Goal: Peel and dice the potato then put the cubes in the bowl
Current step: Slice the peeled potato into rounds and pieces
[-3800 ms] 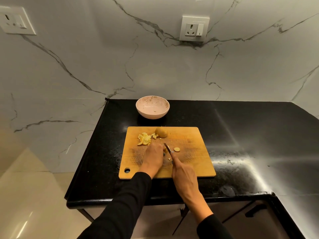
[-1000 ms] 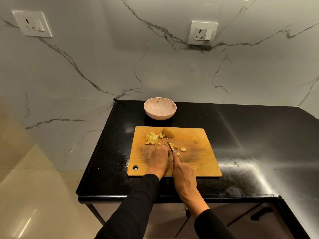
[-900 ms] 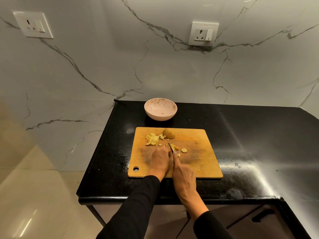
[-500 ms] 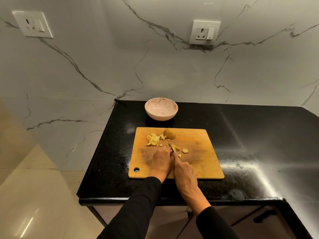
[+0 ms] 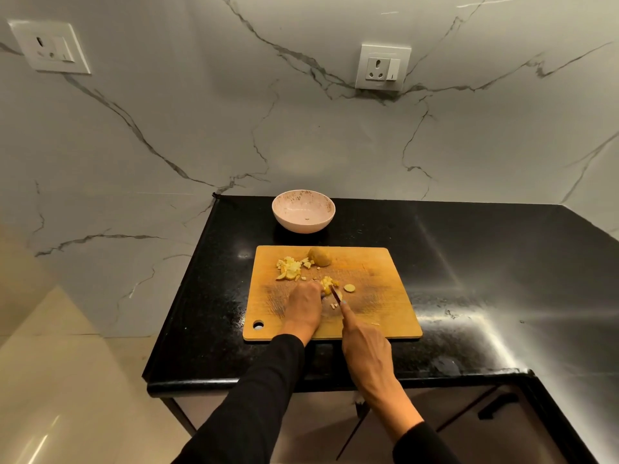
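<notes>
On the wooden cutting board (image 5: 375,313) my left hand (image 5: 303,306) holds down a small cluster of cut potato pieces (image 5: 327,282). My right hand (image 5: 365,343) grips a knife (image 5: 335,293), index finger laid along the blade, its tip at those pieces. A pile of diced potato (image 5: 290,267) lies at the board's far left, beside a potato chunk (image 5: 320,256) with skin on it. One round slice (image 5: 349,288) lies right of the knife. The pink bowl (image 5: 303,215) stands behind the board with only a speck inside.
The board lies on a black stone counter (image 5: 469,279) whose left edge drops off to the floor. Marble walls with two sockets (image 5: 382,68) close the back and the left. Cabinet fronts with a dark handle (image 5: 495,405) run below the counter edge.
Over the last seconds both hands stayed at the board's middle while the knife worked through the pieces under my left fingers. More small bits lie by the blade now. The camera shifted slightly.
</notes>
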